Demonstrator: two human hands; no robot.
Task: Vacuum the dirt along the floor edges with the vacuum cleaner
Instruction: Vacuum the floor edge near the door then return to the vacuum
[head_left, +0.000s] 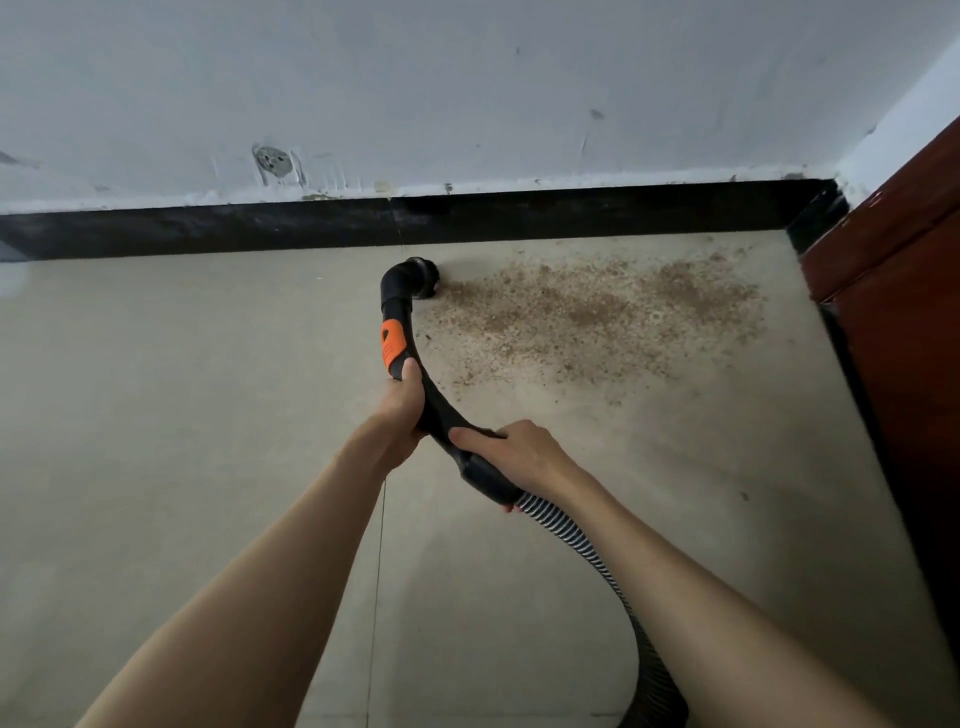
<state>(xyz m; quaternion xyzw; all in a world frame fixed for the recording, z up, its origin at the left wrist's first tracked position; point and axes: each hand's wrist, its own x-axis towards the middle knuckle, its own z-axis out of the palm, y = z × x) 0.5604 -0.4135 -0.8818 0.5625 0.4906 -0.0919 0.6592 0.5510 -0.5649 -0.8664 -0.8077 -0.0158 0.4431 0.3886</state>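
Both hands, the left hand (410, 402) and the right hand (511, 449), grip the vacuum wand (400, 332). Its nozzle (423, 278) meets the dirt patch's (597, 317) left edge. Most dirt remains beside the skirting (208, 228).

Grey floor (182, 415) w/ white wall (467, 78)

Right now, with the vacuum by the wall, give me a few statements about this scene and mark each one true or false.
1. Both hands hold the vacuum handle. True: the left hand grips higher, the right hand lower, near the ribbed hose.
2. The nozzle sits at the left edge of the dirt. True.
3. The dirt lies left of the nozzle. False: it spreads to the right, toward the wooden cabinet.
4. The baseboard is white. False: it is black, under a pale wall.
5. The handle carries an orange patch. True.
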